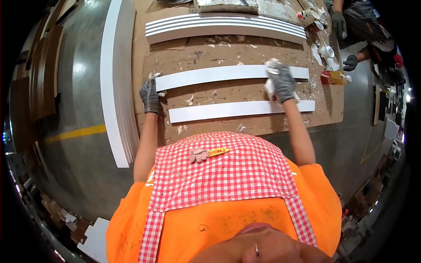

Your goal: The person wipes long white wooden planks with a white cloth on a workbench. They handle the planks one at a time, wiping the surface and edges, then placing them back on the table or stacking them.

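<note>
Two long white strips lie crosswise on the cardboard-covered table: a farther strip and a nearer strip. My left hand, in a grey glove with whitened fingertips, grips the left end of the farther strip. Toward that strip's right end, my right hand presses a crumpled white cloth onto its surface. The right hand is gloved too and somewhat smeared by motion; part of the cloth hides beneath it. Between the two strips, paint-flecked cardboard shows.
A stack of white strips lies at the far side. Long white boards stand along the left edge. At right are a bottle of yellowish liquid and a white container. Another person's gloved hand hangs beyond the table's right edge.
</note>
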